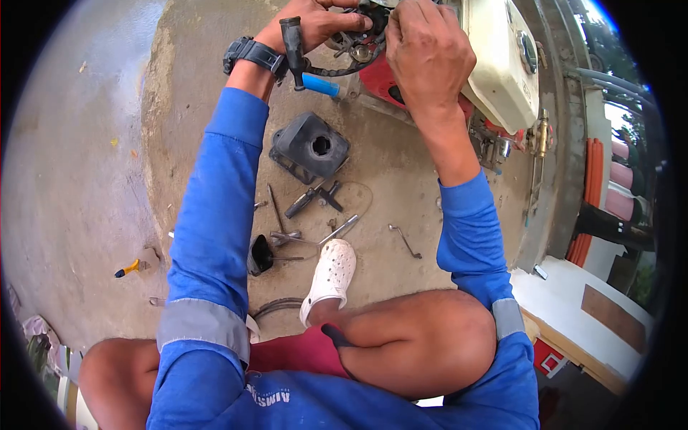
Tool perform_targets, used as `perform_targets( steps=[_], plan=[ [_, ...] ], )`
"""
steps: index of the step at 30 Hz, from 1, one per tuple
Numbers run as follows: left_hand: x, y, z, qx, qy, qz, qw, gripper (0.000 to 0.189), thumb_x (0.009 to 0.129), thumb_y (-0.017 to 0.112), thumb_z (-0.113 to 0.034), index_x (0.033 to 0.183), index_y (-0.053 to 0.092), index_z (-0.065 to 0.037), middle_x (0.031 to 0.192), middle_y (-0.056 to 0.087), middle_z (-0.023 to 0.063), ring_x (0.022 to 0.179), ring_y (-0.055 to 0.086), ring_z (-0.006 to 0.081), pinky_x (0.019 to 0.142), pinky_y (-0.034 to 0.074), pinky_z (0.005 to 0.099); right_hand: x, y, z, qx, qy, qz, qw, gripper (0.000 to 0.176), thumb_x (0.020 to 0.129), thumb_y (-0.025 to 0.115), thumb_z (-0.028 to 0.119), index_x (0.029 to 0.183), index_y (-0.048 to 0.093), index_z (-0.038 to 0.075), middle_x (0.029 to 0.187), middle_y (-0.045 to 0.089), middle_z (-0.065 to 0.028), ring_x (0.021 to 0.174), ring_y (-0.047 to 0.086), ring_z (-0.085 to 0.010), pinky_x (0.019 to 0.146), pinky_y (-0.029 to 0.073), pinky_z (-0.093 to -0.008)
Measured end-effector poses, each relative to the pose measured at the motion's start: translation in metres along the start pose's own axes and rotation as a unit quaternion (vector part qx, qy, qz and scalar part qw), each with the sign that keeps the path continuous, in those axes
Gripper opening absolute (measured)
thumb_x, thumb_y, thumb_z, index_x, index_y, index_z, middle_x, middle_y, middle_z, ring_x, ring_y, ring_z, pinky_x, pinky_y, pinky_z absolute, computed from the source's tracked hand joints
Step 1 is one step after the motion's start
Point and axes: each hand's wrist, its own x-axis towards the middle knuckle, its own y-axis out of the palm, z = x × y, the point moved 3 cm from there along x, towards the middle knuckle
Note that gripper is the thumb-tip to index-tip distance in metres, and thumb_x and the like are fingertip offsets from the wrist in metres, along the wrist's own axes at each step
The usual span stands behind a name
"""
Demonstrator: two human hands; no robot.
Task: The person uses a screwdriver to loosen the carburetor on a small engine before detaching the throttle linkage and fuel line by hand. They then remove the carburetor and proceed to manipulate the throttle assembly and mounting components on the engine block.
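At the top edge, my left hand (pixel 322 23) reaches to a dark engine part (pixel 374 16) with its thumb pressed against it; the fingers beyond are partly cut off. My right hand (pixel 432 57) is closed at the other side of that part, its fingertips pinched, and whatever lies in them is hidden. A black hose (pixel 337 72) curves below the hands, and a black T-shaped rubber piece (pixel 292 51) hangs by my left wrist. The red engine body (pixel 380 80) and a cream fuel tank (pixel 503 61) sit behind and beside my right hand.
A black housing with a round hole (pixel 309 147) lies on the concrete floor. Nearer are a T-handle tool (pixel 330 195), a three-armed wrench (pixel 322 242), a bent metal rod (pixel 405 241) and a brush (pixel 129 269). A blue grip (pixel 320 85) sticks out below the engine.
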Motion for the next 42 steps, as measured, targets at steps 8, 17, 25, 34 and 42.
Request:
perform_targets(
  steps=[8,17,25,34,42],
  plan=[
    [0.0,0.017,-0.018,-0.017,0.024,-0.017,0.999,0.035,0.095,0.078,-0.024,0.122,0.075,-0.003,0.115,0.068,0.0039,0.094,0.065,0.0113,0.084,0.054,0.0305,0.005,-0.008,-0.005,0.064,-0.005,0.034,0.997,0.013,0.086,0.073,0.013,0.081,0.063,0.007,0.082,0.063,-0.0115,0.078,0.067,-0.0315,0.07,0.055,-0.0435],
    [0.003,0.037,-0.026,-0.035,0.006,-0.023,0.999,0.032,0.094,0.078,-0.022,0.12,0.074,-0.003,0.11,0.07,0.0038,0.092,0.066,0.0118,0.081,0.055,0.0304,0.006,-0.004,-0.006,0.08,-0.02,0.04,0.996,0.011,0.086,0.072,0.013,0.083,0.064,0.006,0.083,0.064,-0.0126,0.08,0.068,-0.0325,0.071,0.055,-0.0441],
    [0.007,0.038,-0.026,-0.055,-0.002,-0.023,0.998,0.03,0.093,0.079,-0.02,0.117,0.074,-0.003,0.105,0.071,0.0037,0.091,0.066,0.0123,0.078,0.055,0.0303,0.008,-0.005,-0.011,0.091,-0.026,0.054,0.994,0.011,0.086,0.072,0.013,0.084,0.065,0.005,0.084,0.066,-0.0136,0.082,0.068,-0.0334,0.073,0.055,-0.0445],
    [-0.013,0.026,-0.014,-0.146,-0.023,-0.061,0.987,0.028,0.091,0.079,-0.017,0.115,0.074,-0.004,0.099,0.072,0.0036,0.09,0.067,0.0129,0.075,0.056,0.0303,0.015,-0.005,-0.026,0.132,-0.013,0.123,0.983,0.01,0.086,0.072,0.013,0.086,0.066,0.004,0.085,0.067,-0.0148,0.084,0.069,-0.0345,0.074,0.055,-0.0451],
    [-0.007,0.02,0.004,-0.214,-0.101,-0.059,0.97,0.035,0.09,0.079,-0.02,0.12,0.072,-0.005,0.098,0.073,0.0052,0.082,0.069,0.013,0.068,0.057,0.0284,0.008,0.002,-0.024,0.114,0.068,0.154,0.979,0.012,0.086,0.072,0.015,0.088,0.068,0.004,0.086,0.069,-0.0151,0.086,0.07,-0.0357,0.075,0.056,-0.0467]
  ],
)
